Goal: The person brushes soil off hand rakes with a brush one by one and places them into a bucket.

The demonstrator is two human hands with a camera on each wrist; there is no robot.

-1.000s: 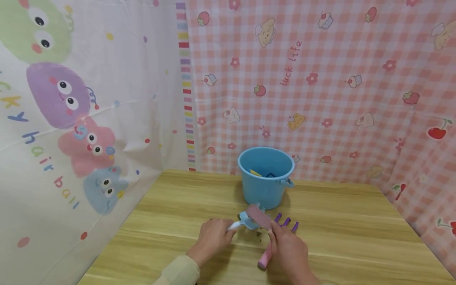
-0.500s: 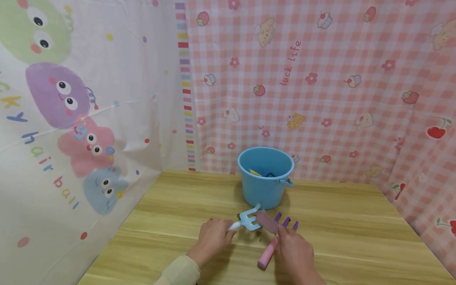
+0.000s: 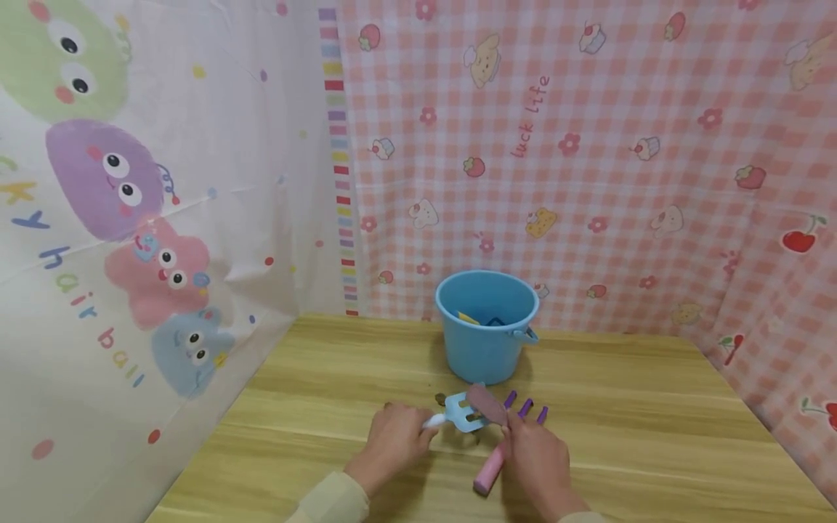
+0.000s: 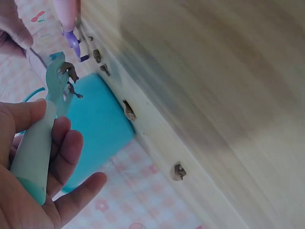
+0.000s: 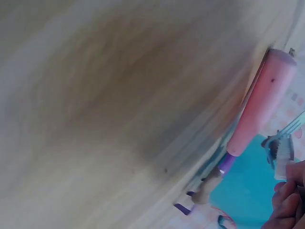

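Note:
My left hand [image 3: 395, 439] grips the pale handle of a light-blue toy garden fork [image 3: 463, 412]. In the left wrist view, brown clumps [image 4: 69, 71] are caught among its tines. My right hand [image 3: 539, 457] pinches a flat, dusty-pink oblong pad [image 3: 487, 404] that lies over the tine end of the fork; its exact kind is unclear. Below it, a toy rake with a pink handle [image 3: 489, 471] and purple tines [image 3: 526, 408] lies on the table, partly hidden by the right hand.
A blue bucket [image 3: 485, 356] with a yellow item [image 3: 467, 318] and a dark item inside stands just behind the tools. Brown bits [image 3: 441, 399] are scattered on the wooden table [image 3: 314, 385]. Patterned cloths hang behind and at both sides.
The fork has turned flatter and shifted slightly towards me. The pad has swung from over the fork's middle to its right, tine end. Both hands keep their hold; the rake stays put.

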